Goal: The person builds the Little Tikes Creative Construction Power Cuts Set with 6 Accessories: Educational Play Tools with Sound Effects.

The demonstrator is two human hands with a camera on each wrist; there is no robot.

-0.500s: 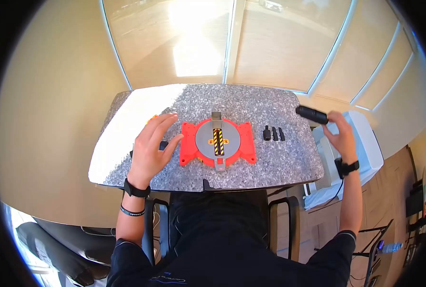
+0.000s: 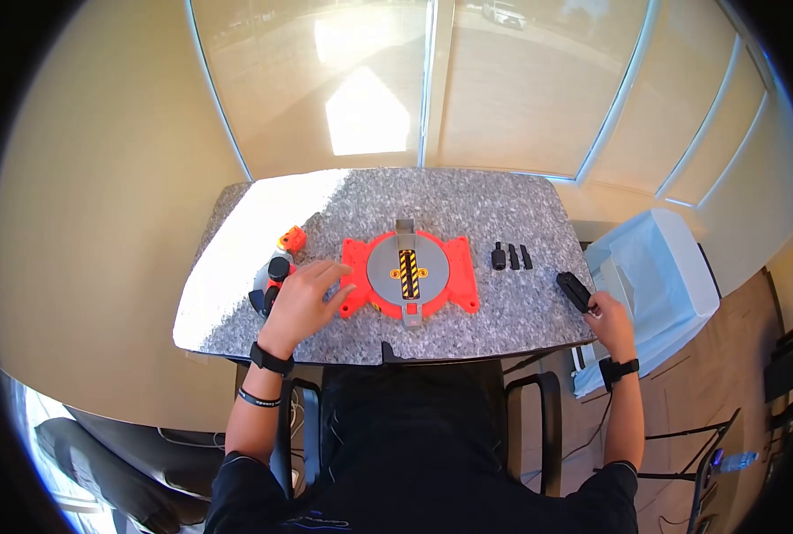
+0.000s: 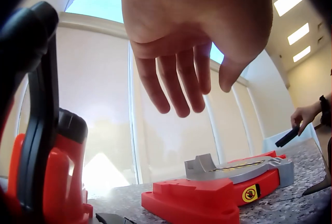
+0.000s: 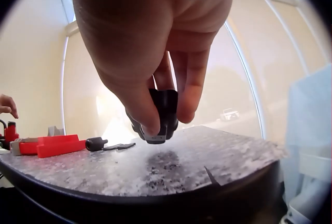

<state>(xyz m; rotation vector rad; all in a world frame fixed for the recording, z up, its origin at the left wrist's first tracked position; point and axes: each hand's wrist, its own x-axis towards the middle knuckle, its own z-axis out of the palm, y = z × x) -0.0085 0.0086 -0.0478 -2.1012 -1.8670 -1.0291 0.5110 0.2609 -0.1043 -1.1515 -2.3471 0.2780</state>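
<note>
The right hand (image 2: 613, 327) pinches one end of a black oblong object (image 2: 574, 291) at the table's right edge; in the right wrist view thumb and fingers hold the object (image 4: 165, 111) just above the tabletop. My left hand (image 2: 302, 307) is empty, its fingers loosely extended in the left wrist view, between a red and black toy piece (image 2: 277, 278) and the red base. That red base (image 2: 352, 267) with a grey round plate (image 2: 383, 268) and a yellow-black striped strip lies mid-table. Right of the base, a small black cylinder (image 2: 499, 258) and two thin black pieces (image 2: 520, 257) lie in a row.
The speckled grey table (image 2: 450, 334) has bright sunlight on its left part. An orange piece (image 2: 292, 238) sits at the upper left. Beyond the right edge stands a bin with a pale blue liner (image 2: 663, 276). Chair armrests flank the person's legs.
The right hand has come down and slightly left with the black object, from beyond the table's corner to its right edge. My left hand has moved right and down, uncovering the red and black piece.
</note>
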